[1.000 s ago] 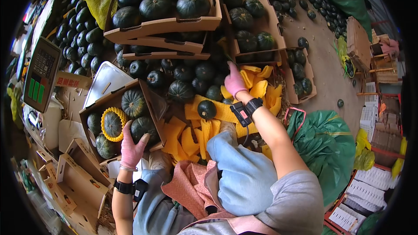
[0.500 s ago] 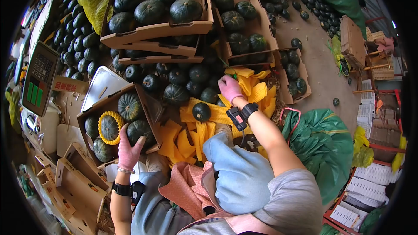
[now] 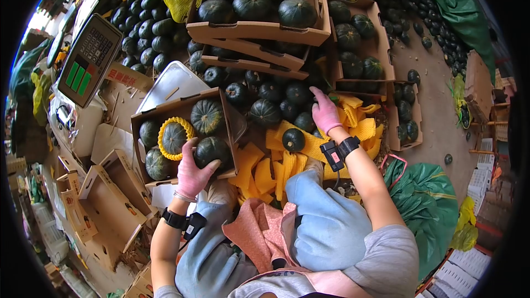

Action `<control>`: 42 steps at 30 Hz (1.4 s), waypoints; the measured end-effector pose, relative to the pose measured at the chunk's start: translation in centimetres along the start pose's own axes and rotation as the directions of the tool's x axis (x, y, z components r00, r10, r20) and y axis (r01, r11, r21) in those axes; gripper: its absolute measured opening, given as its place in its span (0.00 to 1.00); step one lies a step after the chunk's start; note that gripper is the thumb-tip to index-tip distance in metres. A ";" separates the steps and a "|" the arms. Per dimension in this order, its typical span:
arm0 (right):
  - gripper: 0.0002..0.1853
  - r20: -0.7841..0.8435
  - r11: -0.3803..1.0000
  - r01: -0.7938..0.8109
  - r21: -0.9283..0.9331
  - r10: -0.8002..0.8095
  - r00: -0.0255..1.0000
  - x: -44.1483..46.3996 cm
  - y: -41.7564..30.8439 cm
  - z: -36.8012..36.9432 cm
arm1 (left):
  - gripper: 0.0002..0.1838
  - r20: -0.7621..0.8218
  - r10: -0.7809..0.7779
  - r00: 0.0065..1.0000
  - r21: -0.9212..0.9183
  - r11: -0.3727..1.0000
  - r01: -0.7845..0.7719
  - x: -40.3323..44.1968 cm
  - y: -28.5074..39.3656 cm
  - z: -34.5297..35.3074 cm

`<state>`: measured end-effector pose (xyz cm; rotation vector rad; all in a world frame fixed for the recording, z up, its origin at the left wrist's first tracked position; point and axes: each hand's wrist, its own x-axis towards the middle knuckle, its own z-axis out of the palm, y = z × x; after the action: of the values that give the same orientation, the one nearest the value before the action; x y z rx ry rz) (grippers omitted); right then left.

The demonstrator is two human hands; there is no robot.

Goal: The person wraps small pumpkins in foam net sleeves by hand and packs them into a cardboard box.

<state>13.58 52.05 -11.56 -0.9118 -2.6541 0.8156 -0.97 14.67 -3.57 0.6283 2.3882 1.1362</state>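
Note:
My left hand [image 3: 193,174], in a pink glove, rests at the near side of a cardboard box [image 3: 223,105] holding several dark green squashes. Its fingers and thumb are spread, with the front squash [image 3: 208,151] beside them. Against the fingertips sits a squash [image 3: 174,138] ringed by a yellow foam net [image 3: 162,142]. My right hand [image 3: 326,115], also pink-gloved, reaches out with fingers extended at the edge of the loose squash pile [image 3: 265,112]. Yellow foam nets [image 3: 361,129] lie just right of it. A small squash [image 3: 293,140] sits on more nets nearer me.
Stacked boxes of squashes [image 3: 256,30] stand ahead, with another filled box [image 3: 386,60] to their right. A scale display [image 3: 88,60] stands at the left above a metal platform [image 3: 176,80]. Empty cartons [image 3: 113,204] lie left; a green sack [image 3: 428,209] lies right.
The view has swung left, so the scene sits further right. My right hand has moved off the yellow nets toward the squash pile. My left hand stays at the box.

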 end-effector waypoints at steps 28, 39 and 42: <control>0.40 0.603 0.677 -0.041 0.735 -0.625 0.495 -2.2 -18.9 -1.5 | 0.33 0.195 0.202 0.960 -0.623 0.781 -0.038 0.2 4.5 -0.2; 0.34 0.237 0.937 0.304 0.173 -0.339 0.910 0.3 -13.1 -4.4 | 0.13 0.079 0.274 0.958 -0.623 0.764 -0.168 -0.6 5.4 -2.1; 0.33 0.202 0.945 0.310 -0.107 -0.284 0.937 1.2 -10.6 -5.1 | 0.12 0.039 0.211 0.977 -0.625 0.768 -0.141 0.1 3.6 -1.9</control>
<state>9.23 48.13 -1.29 -0.4581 -2.9404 0.6792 -1.26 15.59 0.37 0.6587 1.7166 1.8043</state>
